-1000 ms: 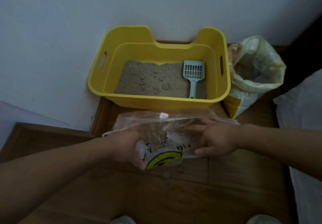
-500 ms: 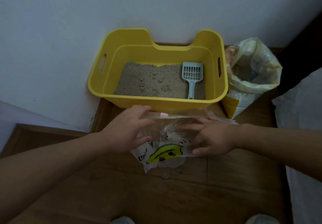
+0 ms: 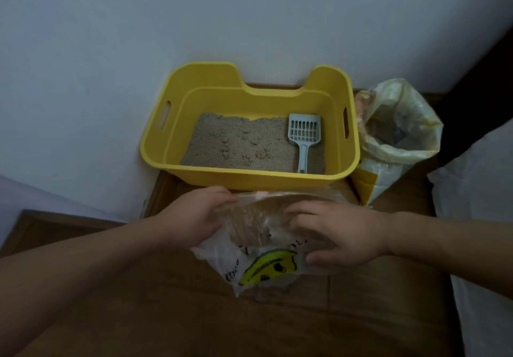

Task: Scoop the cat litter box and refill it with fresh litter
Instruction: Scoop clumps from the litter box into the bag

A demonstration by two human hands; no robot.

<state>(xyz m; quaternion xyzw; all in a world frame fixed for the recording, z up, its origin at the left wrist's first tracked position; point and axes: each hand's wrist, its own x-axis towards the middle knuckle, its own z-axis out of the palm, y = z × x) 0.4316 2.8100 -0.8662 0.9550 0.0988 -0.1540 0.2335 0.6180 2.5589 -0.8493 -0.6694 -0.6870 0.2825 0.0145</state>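
A yellow litter box [image 3: 344, 173] stands against the white wall, with grey litter [image 3: 238, 145] in its bottom. A pale blue slotted scoop [image 3: 304, 137] lies on the litter at the right side, handle toward me. In front of the box a clear plastic bag [image 3: 258, 262] with a yellow smiley print lies on the wooden floor. My left hand [image 3: 194, 215] grips the bag's left upper edge. My right hand [image 3: 338, 234] rests on the bag's right side with fingers spread, thumb along its lower edge.
An open bag of fresh litter [image 3: 397, 137] stands right of the box. White fabric [image 3: 477, 190] lies at the far right. The wall [image 3: 83, 79] runs behind and to the left. A small dark scrap [image 3: 261, 297] lies on the wooden floor below the clear bag.
My left hand has moved from the bag's lower left up to its top left edge and holds it there. The bag's mouth looks wider. My right hand has stayed put.
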